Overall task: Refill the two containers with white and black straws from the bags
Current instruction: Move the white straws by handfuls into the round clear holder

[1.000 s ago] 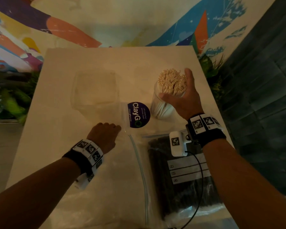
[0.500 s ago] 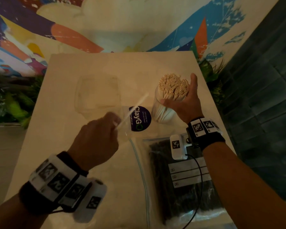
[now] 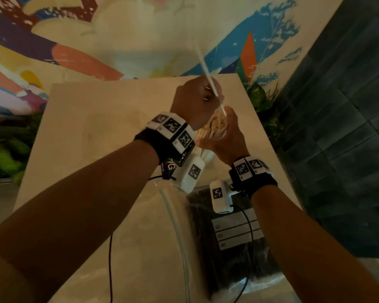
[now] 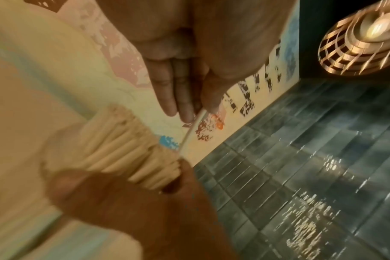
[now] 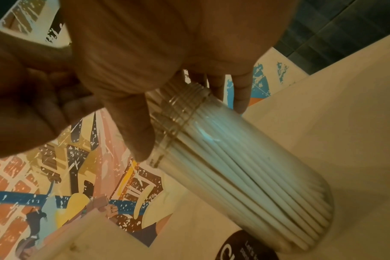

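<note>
A clear jar [image 5: 245, 167] packed with white straws [image 3: 214, 125] stands on the pale table [image 3: 85, 101]. My right hand [image 3: 224, 136] grips the jar at its threaded neck, thumb on one side and fingers behind. My left hand [image 3: 197, 99] pinches a single white straw [image 3: 208, 75] that stands nearly upright. Its lower tip sits at the top of the bundle, beside my right fingertips. In the left wrist view the single straw [image 4: 190, 130] runs from my fingers down to the white straws [image 4: 127, 149]. A zip bag of black straws [image 3: 234, 237] lies under my right forearm.
A flat clear zip bag [image 3: 153, 237] lies on the table to the left of the black straws. A dark round sticker [image 5: 241, 246] shows beside the jar's base. Plants and a painted wall border the table's far edge; a dark tiled wall is on the right.
My left hand picked a white straw off the table by the clear bag, lifted it and carried it right to the jar. My right hand stayed at the jar.
</note>
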Tool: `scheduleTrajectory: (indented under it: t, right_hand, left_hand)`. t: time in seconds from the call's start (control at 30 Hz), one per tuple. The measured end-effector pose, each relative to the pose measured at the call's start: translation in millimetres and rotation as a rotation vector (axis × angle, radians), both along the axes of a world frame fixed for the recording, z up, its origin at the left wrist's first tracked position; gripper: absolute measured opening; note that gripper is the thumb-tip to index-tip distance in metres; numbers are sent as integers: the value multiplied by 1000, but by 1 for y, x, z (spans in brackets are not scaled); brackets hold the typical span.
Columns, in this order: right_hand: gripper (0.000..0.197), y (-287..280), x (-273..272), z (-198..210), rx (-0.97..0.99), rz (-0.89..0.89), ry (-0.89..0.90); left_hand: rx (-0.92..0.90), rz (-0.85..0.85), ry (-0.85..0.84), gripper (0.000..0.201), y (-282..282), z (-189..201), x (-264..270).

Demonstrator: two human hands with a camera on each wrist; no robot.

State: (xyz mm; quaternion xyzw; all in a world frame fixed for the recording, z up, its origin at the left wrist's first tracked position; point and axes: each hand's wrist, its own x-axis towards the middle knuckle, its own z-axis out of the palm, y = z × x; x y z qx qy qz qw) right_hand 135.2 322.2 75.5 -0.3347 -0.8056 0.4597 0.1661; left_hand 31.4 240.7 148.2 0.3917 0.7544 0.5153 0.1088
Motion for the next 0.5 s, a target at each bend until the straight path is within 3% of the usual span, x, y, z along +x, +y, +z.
scheduleTrajectory:
  t: [0.1,0.23,0.4,0.5]
  right_hand:
    - [114,0,0,-1,-8,9,4]
    - [111,1,0,-3,2,-11,-24]
    - [113,-1,0,-5,-1,-30,-37]
    - [114,-1,-2,-6,-2,-29,-22]
  left_hand:
    - [-54,58,151,19,-1,-5,-7]
    - [-48,103,200,13,-5,4,-18]
    - [-297,14,260,19,-1,3,-22]
    - [-358,-2,301,17,0,-1,-19]
